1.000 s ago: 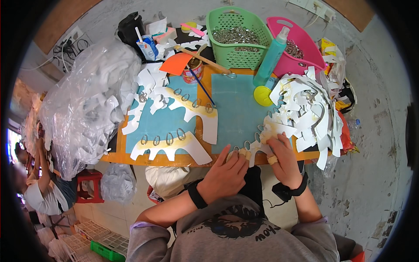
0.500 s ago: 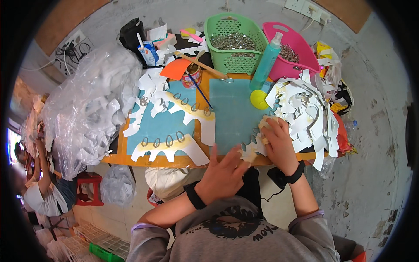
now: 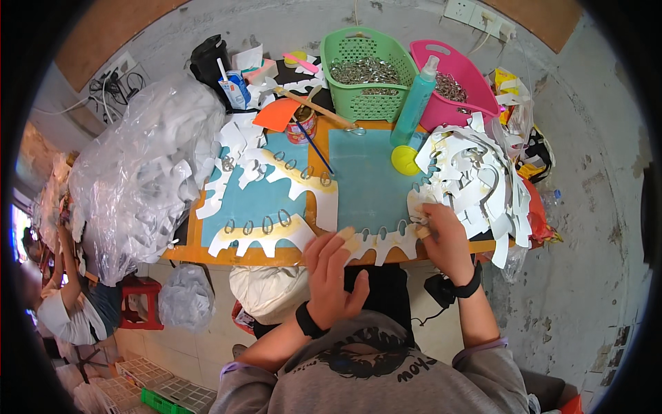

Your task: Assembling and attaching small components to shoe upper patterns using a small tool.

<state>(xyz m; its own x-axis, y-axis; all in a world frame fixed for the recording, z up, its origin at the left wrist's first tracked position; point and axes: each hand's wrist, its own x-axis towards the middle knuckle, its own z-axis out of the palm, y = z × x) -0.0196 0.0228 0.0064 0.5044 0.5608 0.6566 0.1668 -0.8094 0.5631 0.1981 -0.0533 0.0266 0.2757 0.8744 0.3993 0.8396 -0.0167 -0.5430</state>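
A white scalloped strip (image 3: 383,244) lies at the table's front edge, with several metal loops (image 3: 402,225) standing along its upper edge. My right hand (image 3: 447,238) pinches its right end between thumb and fingers. My left hand (image 3: 331,276) is at the strip's left end, thumb spread away and fingertips touching or just above it; pale coverings wrap some fingertips. To the left lies another white strip (image 3: 265,238) with yellowish glue and metal loops. A third such strip (image 3: 293,171) rests behind it.
White cut pieces are heaped (image 3: 476,172) at right, near a yellow cap (image 3: 405,160) and teal spray bottle (image 3: 415,103). Green (image 3: 369,102) and pink (image 3: 462,110) baskets hold metal parts. A brush (image 3: 314,145) leans in a tin (image 3: 302,131). A big plastic bag (image 3: 138,165) stands left.
My left hand has moved left and down, its thumb now spread, uncovering more of the strip. My right hand has shifted slightly right and lower along the strip.
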